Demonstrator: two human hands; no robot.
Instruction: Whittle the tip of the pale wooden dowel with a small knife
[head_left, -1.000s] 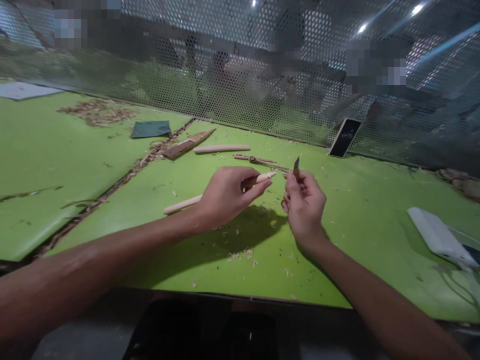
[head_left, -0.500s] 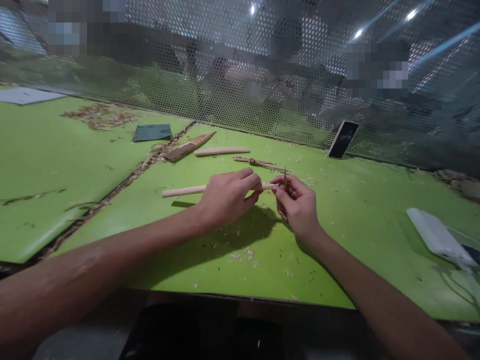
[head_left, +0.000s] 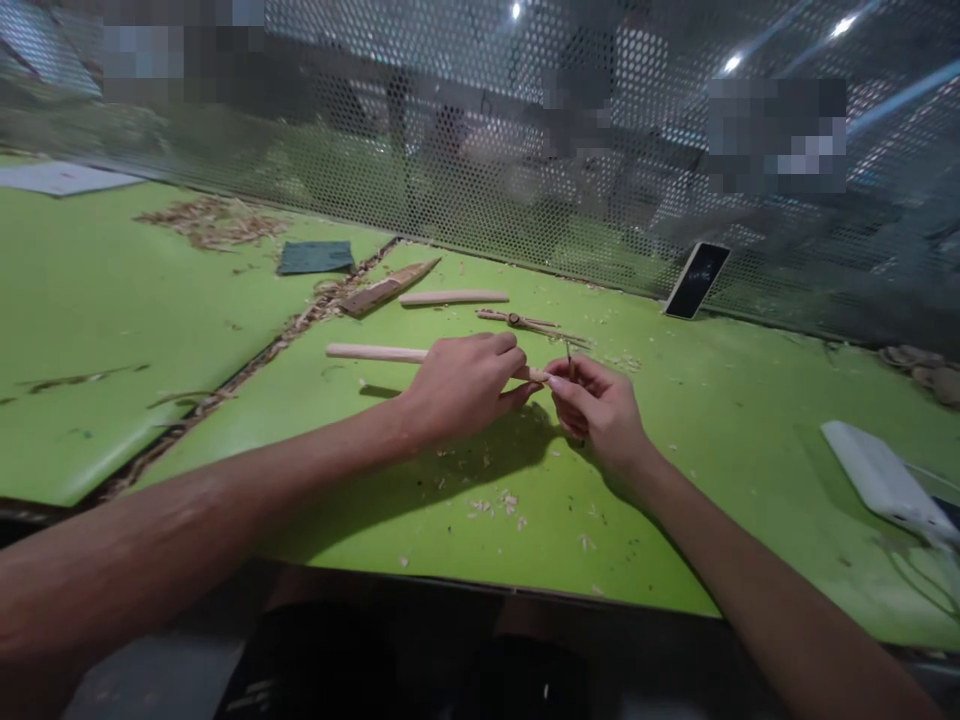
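Observation:
My left hand (head_left: 465,385) is closed around a pale, peeled wooden stick (head_left: 375,353), held above the green tabletop with its long end out to the left. At the stick's right tip is my right hand (head_left: 604,405), its thumb and fingers pinched together. A small thin blade (head_left: 569,358) stands up between those fingers, with its other end poking out below the hand. The fingers hide most of this tool, so its handle cannot be made out. Small wood chips (head_left: 499,503) lie on the table below my hands.
Behind my hands lie a forked twig piece (head_left: 514,320), another pale stick (head_left: 454,297) and a pointed wood piece (head_left: 390,287). A green-grey sheet (head_left: 315,257) sits beyond. A phone (head_left: 697,280) leans at the perforated screen (head_left: 480,180). A white power bank (head_left: 885,480) with cables is at right.
The stick's left end has swung up and away, so the stick now slopes down towards my right hand. Both hands keep their hold. The view has shifted slightly.

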